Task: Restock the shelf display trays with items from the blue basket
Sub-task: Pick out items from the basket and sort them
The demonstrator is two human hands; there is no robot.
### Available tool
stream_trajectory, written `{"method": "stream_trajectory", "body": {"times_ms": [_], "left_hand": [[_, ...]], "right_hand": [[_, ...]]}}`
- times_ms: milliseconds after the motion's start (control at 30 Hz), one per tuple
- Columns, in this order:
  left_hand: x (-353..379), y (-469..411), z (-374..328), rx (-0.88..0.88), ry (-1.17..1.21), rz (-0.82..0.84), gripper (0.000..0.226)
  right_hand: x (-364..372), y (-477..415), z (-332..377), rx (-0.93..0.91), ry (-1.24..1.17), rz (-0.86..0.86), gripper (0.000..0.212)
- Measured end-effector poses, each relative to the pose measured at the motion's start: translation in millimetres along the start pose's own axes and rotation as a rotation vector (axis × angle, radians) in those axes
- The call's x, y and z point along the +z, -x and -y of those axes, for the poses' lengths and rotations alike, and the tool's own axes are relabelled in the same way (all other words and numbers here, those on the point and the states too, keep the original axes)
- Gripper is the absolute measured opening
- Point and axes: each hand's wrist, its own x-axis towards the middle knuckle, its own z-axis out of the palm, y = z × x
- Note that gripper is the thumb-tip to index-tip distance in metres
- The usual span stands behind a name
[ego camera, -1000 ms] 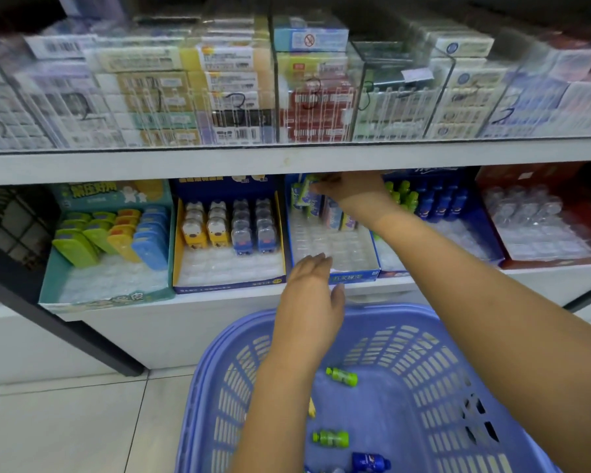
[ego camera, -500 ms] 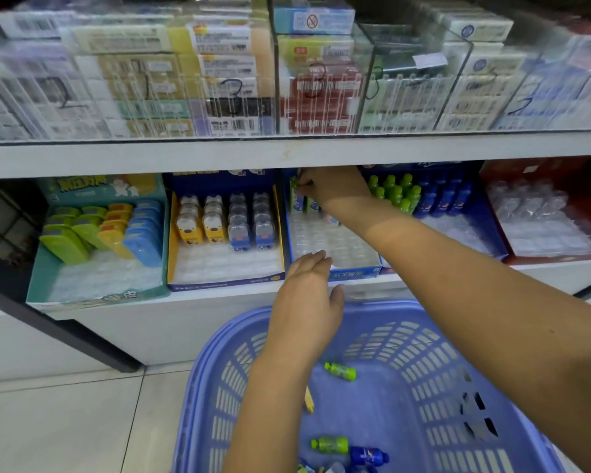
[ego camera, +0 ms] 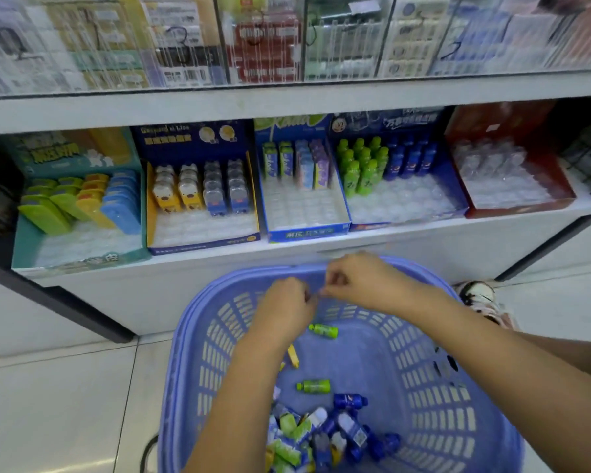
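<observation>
The blue basket point(ego camera: 191, 322) stands on the floor below the shelf. It holds two loose green mini bottles point(ego camera: 323, 330), a blue mini bottle point(ego camera: 350, 401) and a pile of small packs point(ego camera: 304, 435) at its near end. My left hand point(ego camera: 284, 308) and my right hand point(ego camera: 359, 281) meet over the basket's far rim, fingers curled and fingertips touching. Whether anything is pinched between them is hidden. On the shelf, the blue tray point(ego camera: 307, 230) has a back row of slim packs point(ego camera: 296, 163). The bottle tray point(ego camera: 406, 213) to its right holds green and blue bottles.
A teal tray point(ego camera: 79, 247) with coloured cases and a dark blue tray point(ego camera: 202, 240) with bear-shaped cases sit left. A red tray point(ego camera: 519, 203) sits right. Clear-fronted boxes fill the upper shelf point(ego camera: 287, 104). A black post point(ego camera: 65, 302) slants at left; a shoe point(ego camera: 481, 298) rests beside the basket.
My right hand has pulled back out of the blue tray and come down to meet my left hand over the basket rim. The left hand's fingers have curled.
</observation>
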Motion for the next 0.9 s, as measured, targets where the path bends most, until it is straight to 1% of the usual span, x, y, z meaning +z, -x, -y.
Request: {"method": "stream_trajectory", "body": {"times_ms": [33,100,167,200,233,300,367,433,500,533,633,667,700,733,800,833,867,900], "left_hand": [[19.3,2.0,2.7,0.002,-0.045,0.094,0.023],[62.0,11.1,7.9,0.028,-0.067,0.282,0.021],[103.3,24.8,14.0,0.039,-0.052,0.440,0.024],[120.2,30.9,17.8,0.044,-0.062,0.492,0.026],[134.5,35.9,22.3,0.048,-0.084,0.526,0.027],[154.3,42.4,31.8,0.043,-0.136,0.583,0.028],[164.7,45.4,40.9,0.030,-0.177,0.625,0.026],[171.9,46.8,50.4,-0.006,-0.200,0.633,0.028],[176.8,47.6,55.4,-0.037,-0.199,0.630,0.030],[178.7,47.8,56.3,-0.043,-0.211,0.640,0.032],[187.6,46.2,60.5,-0.034,-0.299,0.660,0.042],[188.1,45.7,60.2,-0.051,-0.320,0.665,0.043],[190.2,44.3,61.5,-0.068,-0.335,0.663,0.043],[190.6,43.0,61.2,-0.094,-0.342,0.665,0.042],[191.3,40.4,61.2,-0.161,-0.317,0.673,0.037],[191.5,39.5,61.7,-0.194,-0.271,0.675,0.031],[189.8,39.0,60.6,-0.223,-0.207,0.665,0.021],[188.0,38.6,60.5,-0.239,-0.133,0.643,0.015]], "right_hand": [[20.9,8.6,-10.4,0.061,0.033,0.171,0.021],[62.1,21.1,-31.1,0.158,0.083,0.448,0.033],[98.2,30.4,-50.5,0.214,0.102,0.628,0.043],[112.9,33.7,-58.8,0.237,0.103,0.676,0.045],[124.2,36.4,-65.4,0.265,0.089,0.693,0.045],[143.2,39.3,-74.3,0.297,0.031,0.674,0.043],[158.9,40.1,-75.5,0.282,0.033,0.681,0.041],[172.6,38.2,-70.6,0.242,0.068,0.700,0.039],[181.8,35.1,-64.5,0.214,0.069,0.657,0.033],[184.6,33.1,-62.6,0.209,0.069,0.634,0.031],[181.3,27.2,-64.1,0.225,0.076,0.656,0.028],[178.0,25.1,-66.4,0.213,0.067,0.666,0.025],[175.1,23.8,-69.0,0.219,0.038,0.677,0.017],[171.0,22.7,-71.6,0.223,0.010,0.678,0.009],[161.2,20.3,-77.2,0.274,-0.022,0.708,0.028],[155.6,18.6,-79.9,0.309,-0.067,0.704,0.027],[149.1,17.2,-81.3,0.321,-0.109,0.683,0.019],[143.0,16.2,-83.8,0.330,-0.162,0.637,0.016]]}}
